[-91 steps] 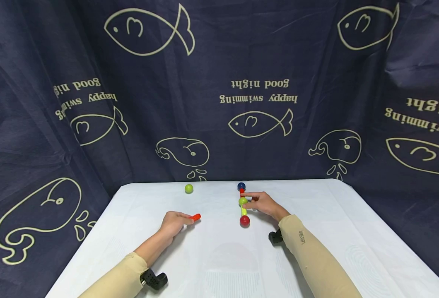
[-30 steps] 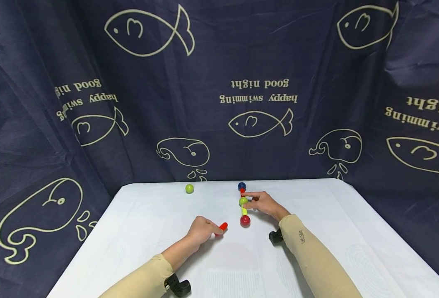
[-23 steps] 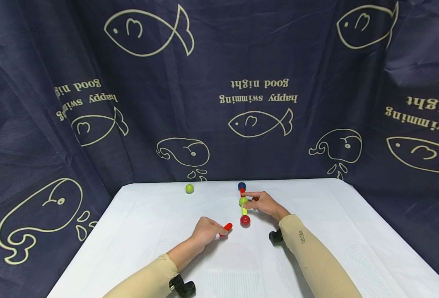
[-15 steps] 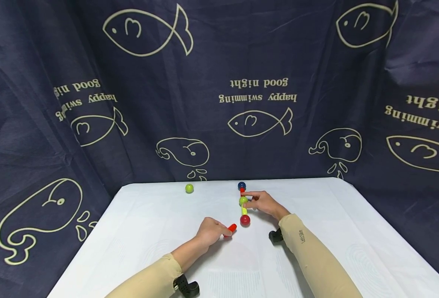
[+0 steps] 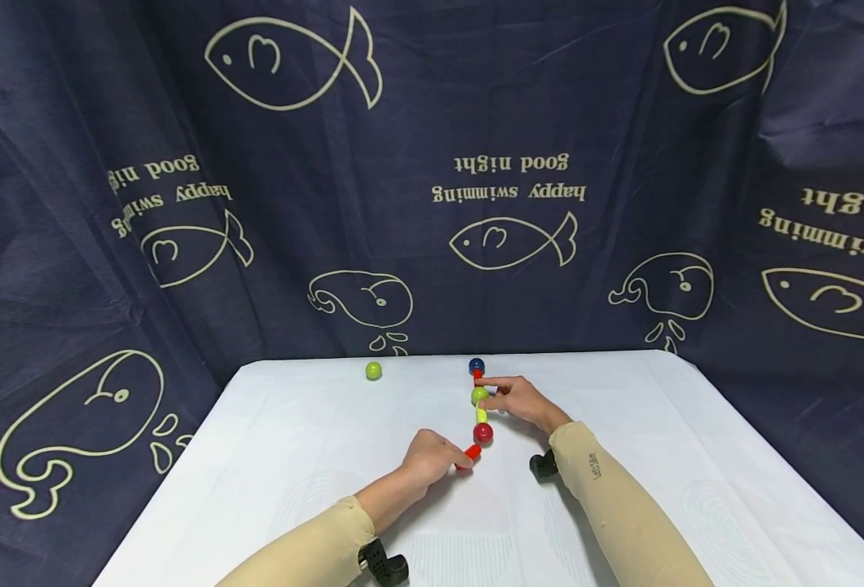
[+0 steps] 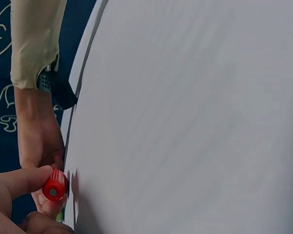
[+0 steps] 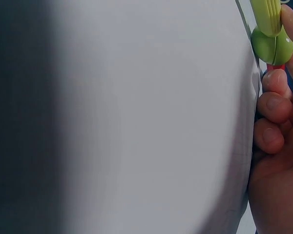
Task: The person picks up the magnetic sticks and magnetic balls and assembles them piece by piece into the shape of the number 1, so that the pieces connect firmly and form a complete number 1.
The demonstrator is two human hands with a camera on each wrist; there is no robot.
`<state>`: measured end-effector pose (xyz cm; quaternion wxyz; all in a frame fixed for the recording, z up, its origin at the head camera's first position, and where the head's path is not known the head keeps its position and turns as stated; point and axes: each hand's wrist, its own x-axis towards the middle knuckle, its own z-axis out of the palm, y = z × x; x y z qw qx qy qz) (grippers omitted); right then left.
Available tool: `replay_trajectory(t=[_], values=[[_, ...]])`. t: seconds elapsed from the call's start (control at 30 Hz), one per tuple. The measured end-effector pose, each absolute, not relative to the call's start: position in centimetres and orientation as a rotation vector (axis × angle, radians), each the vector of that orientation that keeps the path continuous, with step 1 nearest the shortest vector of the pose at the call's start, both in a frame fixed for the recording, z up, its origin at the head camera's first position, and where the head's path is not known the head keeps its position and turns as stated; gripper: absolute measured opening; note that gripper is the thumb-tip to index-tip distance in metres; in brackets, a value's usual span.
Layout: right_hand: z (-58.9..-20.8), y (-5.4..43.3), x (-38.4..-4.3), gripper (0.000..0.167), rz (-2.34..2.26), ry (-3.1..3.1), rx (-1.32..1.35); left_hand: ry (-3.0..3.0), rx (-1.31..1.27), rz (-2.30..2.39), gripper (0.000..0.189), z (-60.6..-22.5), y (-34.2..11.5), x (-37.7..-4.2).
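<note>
A straight chain of magnetic balls and rods lies on the white table: a dark blue ball (image 5: 477, 366), a red rod (image 5: 478, 377), a green ball (image 5: 479, 395), a yellow-green rod (image 5: 482, 415) and a red ball (image 5: 482, 433). My right hand (image 5: 522, 403) holds the chain around the green ball, its thumb by the yellow-green rod. Between thumb and fingers my left hand (image 5: 434, 456) pinches a loose red magnetic rod (image 5: 473, 452), its far end right at the red ball. In the left wrist view this red rod (image 6: 54, 186) shows a grey disc in its end.
A single green ball (image 5: 374, 371) lies near the back edge of the white-covered table (image 5: 315, 424), left of the chain. Behind the table hangs a dark blue curtain (image 5: 417, 147) with fish and whale drawings.
My left hand has carried the red rod rightward and toward me, from the table's left-centre up to the red ball. The right hand and the chain have stayed in place.
</note>
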<state>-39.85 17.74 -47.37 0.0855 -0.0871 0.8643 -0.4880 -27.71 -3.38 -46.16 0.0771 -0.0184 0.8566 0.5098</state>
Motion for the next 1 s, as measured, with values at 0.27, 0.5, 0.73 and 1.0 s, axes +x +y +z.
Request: replay_trajectory(t=[0.27,0.5,0.73,1.0], values=[[-47.20,17.66,-39.72,0.053,-1.451,2.584,-0.263,2.591,-0.074,1.512,0.019,-45.92,-2.98,-27.64],[-47.26,17.70,-39.69,0.054,-1.449,2.589,-0.274,2.600,-0.069,1.520,0.019,-46.12,-2.80,-27.85],[-47.15,17.59,-39.69,0.054,-1.448,2.597,-0.257,2.622,-0.068,1.505,0.017,-46.33,-2.58,-28.05],[-47.10,17.70,-39.58,0.056,-1.445,2.599,-0.266,2.639,-0.049,1.476,0.020,-46.12,-2.36,-27.90]])
